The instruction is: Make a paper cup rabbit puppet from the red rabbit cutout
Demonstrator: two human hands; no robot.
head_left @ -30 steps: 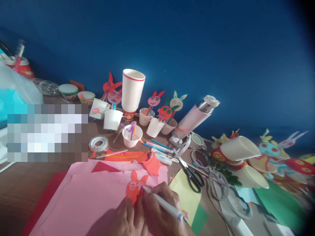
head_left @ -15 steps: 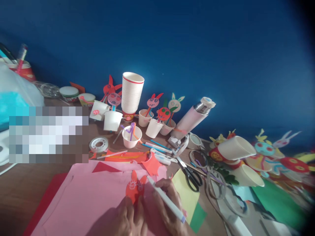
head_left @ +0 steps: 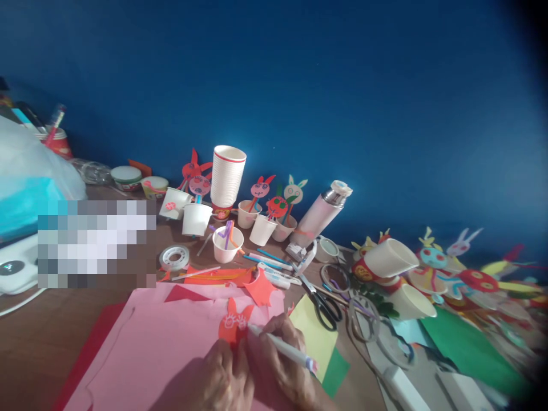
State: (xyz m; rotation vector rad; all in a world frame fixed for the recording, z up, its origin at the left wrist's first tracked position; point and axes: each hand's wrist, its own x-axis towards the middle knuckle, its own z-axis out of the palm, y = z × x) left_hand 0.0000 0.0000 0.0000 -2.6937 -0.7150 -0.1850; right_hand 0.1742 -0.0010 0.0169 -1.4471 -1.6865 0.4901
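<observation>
An orange paper rabbit head (head_left: pixel 231 328) with white-lined eyes lies on pink paper (head_left: pixel 149 348). My left hand (head_left: pixel 222 377) presses its fingertips on the rabbit's lower edge, holding it against the sheet. My right hand (head_left: pixel 285 357) is closed around a white marker (head_left: pixel 286 347), whose tip is at the right eye of the rabbit. A pointed orange paper scrap (head_left: pixel 259 287) and a red paper triangle (head_left: pixel 186 294) lie on the pink paper's far part.
Behind stand a tall cup stack (head_left: pixel 228 177), paper cups with rabbit figures (head_left: pixel 197 220) and a leaning thermos (head_left: pixel 323 214). Black-handled scissors (head_left: pixel 327 311), yellow paper (head_left: pixel 314 325) and tape rolls lie right. A tape roll (head_left: pixel 174 258) sits beyond the pink paper; a plastic bag (head_left: pixel 29 177) is far left.
The marker tip has moved down and left onto the rabbit's eye, with my right hand tilting it lower. My left hand stays on the rabbit. The view has shifted slightly.
</observation>
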